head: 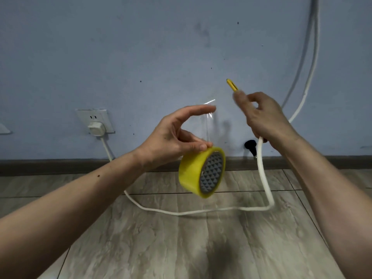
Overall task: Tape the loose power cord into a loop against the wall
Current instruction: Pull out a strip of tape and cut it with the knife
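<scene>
A yellow tape roll (193, 174) hangs in front of the wall from a clear strip of tape (209, 121). My left hand (177, 133) pinches the roll's top edge with the thumb, and the strip's free end sticks to my raised fingertips. My right hand (263, 117) holds the white power cord (263, 178) and a small yellow cutter (231, 85) that points up and left. From that hand the cord drops to the floor, bends, and runs left to a white plug (96, 128) in the wall socket (94, 119).
The blue-grey wall (161, 47) meets a dark baseboard (60, 164) and a wood-look floor (181, 238). Two more cables (308, 63) curve down the wall at the right. A small black object (250, 146) sits low on the wall beside my right hand.
</scene>
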`<state>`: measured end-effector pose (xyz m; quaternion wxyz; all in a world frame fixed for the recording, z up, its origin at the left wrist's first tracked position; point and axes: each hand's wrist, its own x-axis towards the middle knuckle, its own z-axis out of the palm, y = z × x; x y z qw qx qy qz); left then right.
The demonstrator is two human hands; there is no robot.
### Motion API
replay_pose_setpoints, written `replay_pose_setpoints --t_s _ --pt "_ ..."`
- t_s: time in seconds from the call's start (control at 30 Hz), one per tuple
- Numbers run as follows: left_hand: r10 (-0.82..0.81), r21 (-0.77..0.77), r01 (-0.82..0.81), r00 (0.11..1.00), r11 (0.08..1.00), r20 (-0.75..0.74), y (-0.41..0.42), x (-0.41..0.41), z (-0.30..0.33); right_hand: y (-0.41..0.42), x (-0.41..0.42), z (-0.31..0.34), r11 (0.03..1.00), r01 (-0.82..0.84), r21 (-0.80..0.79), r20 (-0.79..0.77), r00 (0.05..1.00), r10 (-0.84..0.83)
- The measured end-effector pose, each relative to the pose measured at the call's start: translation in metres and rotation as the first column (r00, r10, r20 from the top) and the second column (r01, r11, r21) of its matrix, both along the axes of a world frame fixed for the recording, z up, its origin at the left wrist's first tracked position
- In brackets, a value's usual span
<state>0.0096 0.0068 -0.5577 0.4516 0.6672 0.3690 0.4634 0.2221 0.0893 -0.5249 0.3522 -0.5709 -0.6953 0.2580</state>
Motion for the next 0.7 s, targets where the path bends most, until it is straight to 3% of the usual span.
replay_pose_setpoints --t_s 0.13,0.27,0.5,0.7 --pt "0.104 -0.014 -0.105 0.993 0.994 -0.062 0.007 -0.01 -0.001 -0.016 0.007 -0.004 0.985 -0.065 0.16 -0.056 0.996 0.075" --pt "0.208 -0.028 -0.213 0.971 0.977 -0.121 0.016 -0.019 -0.012 -0.028 0.007 -0.018 0.918 -0.255 0.304 0.188 0.961 0.205" --pt "0.284 -0.001 -0.294 0.927 0.956 -0.246 0.024 -0.027 -0.021 -0.039 -0.008 -0.028 0.829 -0.479 0.288 0.636 0.743 0.208" --pt "0.285 0.004 -0.297 0.911 0.955 -0.298 0.024 -0.028 -0.022 -0.041 -0.014 -0.033 0.772 -0.582 0.255 0.722 0.646 0.248"
